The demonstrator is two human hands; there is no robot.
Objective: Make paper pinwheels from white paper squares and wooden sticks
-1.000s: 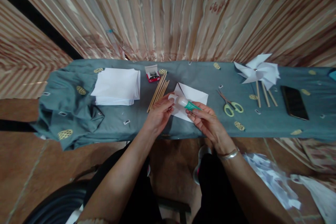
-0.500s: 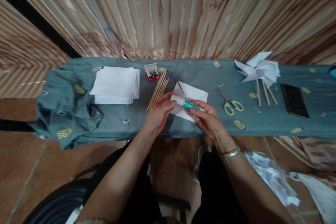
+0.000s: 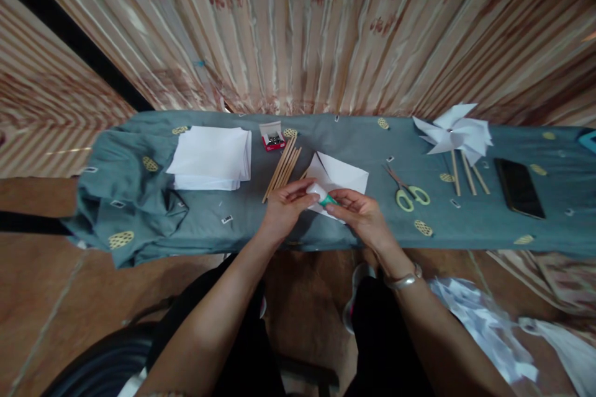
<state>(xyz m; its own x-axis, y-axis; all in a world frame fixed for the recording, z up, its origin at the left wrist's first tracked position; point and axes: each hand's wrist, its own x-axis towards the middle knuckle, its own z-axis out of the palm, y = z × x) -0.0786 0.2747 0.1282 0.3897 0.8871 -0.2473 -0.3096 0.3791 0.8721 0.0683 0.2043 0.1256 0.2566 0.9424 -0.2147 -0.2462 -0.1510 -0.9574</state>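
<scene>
A small white-and-green glue tube [image 3: 318, 193] is between my hands, above the folded white paper [image 3: 347, 175]. The fingers of my left hand [image 3: 291, 198] pinch its white end. My right hand [image 3: 358, 208] is closed around the green end, covering much of it. Fold lines cross the paper, and its lower left part is partly hidden by my hands. Just left of the paper lies a bundle of several thin wooden sticks [image 3: 284, 167].
To the left is a stack of white paper [image 3: 209, 158]; behind the sticks, a small red box [image 3: 272, 138] of metal pieces. Scissors [image 3: 406, 191], paper pinwheels [image 3: 456, 131] on sticks and a black phone [image 3: 519, 188] lie to the right. Paper scraps [image 3: 484, 322] are on the floor.
The tube has turned so that its white end points more steeply up and left, and my right hand covers more of the green part. The view has shifted slightly.
</scene>
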